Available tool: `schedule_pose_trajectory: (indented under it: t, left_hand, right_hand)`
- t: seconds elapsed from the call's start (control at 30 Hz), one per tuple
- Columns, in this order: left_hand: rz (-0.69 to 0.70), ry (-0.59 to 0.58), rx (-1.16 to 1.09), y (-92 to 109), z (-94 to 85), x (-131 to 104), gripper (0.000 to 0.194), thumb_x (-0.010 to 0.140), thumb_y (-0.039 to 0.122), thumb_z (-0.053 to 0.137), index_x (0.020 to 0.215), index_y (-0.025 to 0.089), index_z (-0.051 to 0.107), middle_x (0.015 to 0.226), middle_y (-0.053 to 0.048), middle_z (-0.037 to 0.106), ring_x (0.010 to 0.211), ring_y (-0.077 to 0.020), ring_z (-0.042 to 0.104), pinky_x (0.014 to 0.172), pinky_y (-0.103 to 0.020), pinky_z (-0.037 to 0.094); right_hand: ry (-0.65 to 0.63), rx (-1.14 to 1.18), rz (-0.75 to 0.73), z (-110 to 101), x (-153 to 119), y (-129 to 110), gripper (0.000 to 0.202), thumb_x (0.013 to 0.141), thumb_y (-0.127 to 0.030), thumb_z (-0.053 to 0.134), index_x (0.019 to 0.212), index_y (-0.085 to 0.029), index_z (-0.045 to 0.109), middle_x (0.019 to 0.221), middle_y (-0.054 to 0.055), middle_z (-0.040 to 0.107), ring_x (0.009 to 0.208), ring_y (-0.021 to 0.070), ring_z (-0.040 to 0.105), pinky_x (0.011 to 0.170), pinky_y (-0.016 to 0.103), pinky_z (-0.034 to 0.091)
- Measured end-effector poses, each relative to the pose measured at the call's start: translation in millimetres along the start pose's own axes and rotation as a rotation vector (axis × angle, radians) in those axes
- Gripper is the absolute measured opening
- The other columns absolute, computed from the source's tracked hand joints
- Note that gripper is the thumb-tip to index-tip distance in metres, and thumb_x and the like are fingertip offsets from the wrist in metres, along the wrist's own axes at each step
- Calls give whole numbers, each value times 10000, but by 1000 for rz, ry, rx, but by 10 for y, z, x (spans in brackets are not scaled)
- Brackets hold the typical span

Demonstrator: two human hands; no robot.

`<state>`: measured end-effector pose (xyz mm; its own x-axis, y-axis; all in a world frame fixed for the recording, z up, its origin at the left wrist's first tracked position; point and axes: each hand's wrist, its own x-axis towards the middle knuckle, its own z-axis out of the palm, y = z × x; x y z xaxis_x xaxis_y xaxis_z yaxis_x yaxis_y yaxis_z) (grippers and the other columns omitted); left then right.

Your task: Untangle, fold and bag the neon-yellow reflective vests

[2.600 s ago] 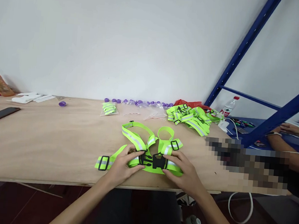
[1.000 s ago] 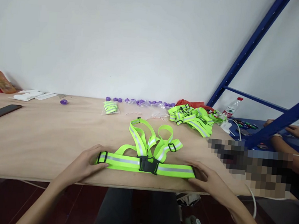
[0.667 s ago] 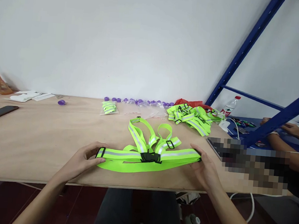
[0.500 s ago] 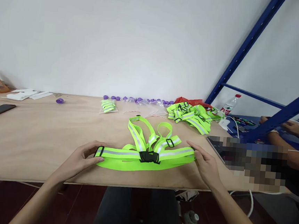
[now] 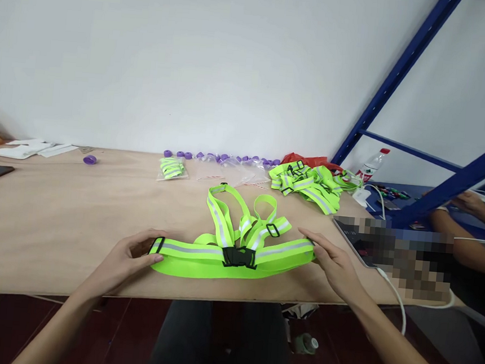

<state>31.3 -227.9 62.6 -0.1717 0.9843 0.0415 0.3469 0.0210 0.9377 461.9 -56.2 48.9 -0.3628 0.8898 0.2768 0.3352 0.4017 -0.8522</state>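
A neon yellow-green reflective harness [image 5: 202,250] with silver stripes lies on the table in front of me. Its waist belt stretches sideways between my hands, and a black buckle [image 5: 239,256] is fastened at the belt's middle. My left hand [image 5: 127,260] pinches the belt's left end, beside a black slider. At the right end, my right hand [image 5: 332,263] grips the belt between thumb and fingers. Two shoulder loops [image 5: 222,211] stand up behind the buckle, the right one carrying a black slider [image 5: 273,230].
A heap of similar harnesses [image 5: 310,185] lies at the back right, near a red-capped bottle [image 5: 371,166]. A bagged harness [image 5: 172,168], clear bags [image 5: 243,172] and several purple rolls [image 5: 180,155] line the back. Right are a tablet [image 5: 350,237], a blue frame [image 5: 398,76] and another person's arm [image 5: 454,237].
The camera view has shifted slightly, so the table items appear a little further left. Both hands keep hold of the belt ends, and the harness stays much as it was.
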Motion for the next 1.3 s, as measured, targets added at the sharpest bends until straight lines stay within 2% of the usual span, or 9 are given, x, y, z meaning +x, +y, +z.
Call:
schedule_pose_trajectory:
  t: [0.2,0.3,0.4,0.5,0.6,0.7,0.93,1.13,1.3]
  left_hand:
    - [-65,105,-104,-64,45,52,448,735,472,810,1115,242,742,1136,-89,738,1038,-326,687,843,-373,578]
    - [-71,167,-158,-114,59,67,443,708,481,834,1068,233,761,1074,-83,743,975,-289,687,790,-317,566]
    - [-96,247,-286,-131,114,89,434,676,477,864,1015,221,779,984,-62,736,887,-215,666,725,-237,540]
    - [-155,301,-511,-56,229,116,455,653,473,886,1007,213,770,843,-27,704,732,-158,646,670,-226,537]
    - [-170,317,-620,62,350,139,470,630,463,906,991,199,760,820,-18,691,711,-152,656,670,-230,546]
    - [-157,315,-640,114,407,152,473,631,456,909,995,197,753,827,-15,691,715,-152,667,662,-222,546]
    - [-143,298,-636,7,393,170,425,676,422,889,1014,205,748,867,-16,699,755,-154,672,712,-243,559]
    - [-119,278,-615,0,407,177,395,717,408,863,1027,199,734,870,-19,696,764,-153,663,721,-252,549]
    - [-117,311,-563,-32,409,195,422,713,437,857,1033,198,720,933,-22,693,793,-156,657,731,-255,548]
  right_hand:
    - [28,155,108,108,26,-23,562,896,-668,540,1242,-258,710,1263,103,680,1040,276,675,762,356,635]
    - [60,344,233,130,14,-12,577,849,-688,597,1220,-261,703,1112,84,707,871,243,685,668,376,644]
    - [146,588,324,188,8,7,573,786,-696,672,1190,-290,693,989,42,695,832,234,683,665,408,639]
    - [247,767,385,288,20,24,584,749,-691,718,1177,-295,685,963,29,706,861,222,692,683,352,618]
    - [351,866,429,387,53,34,543,774,-683,701,1132,-275,695,865,9,710,788,181,686,668,286,589]
    - [406,939,454,430,90,33,502,809,-688,658,1094,-276,684,843,0,716,769,181,687,675,298,580]
    - [402,847,429,373,124,41,565,755,-717,693,1073,-250,693,816,-7,706,757,186,679,675,290,562]
    - [312,684,416,362,133,12,551,817,-705,625,1070,-222,702,793,22,723,757,234,700,662,328,572]
    - [297,643,358,397,137,0,499,809,-683,650,979,-220,731,741,25,711,694,220,684,620,322,569]
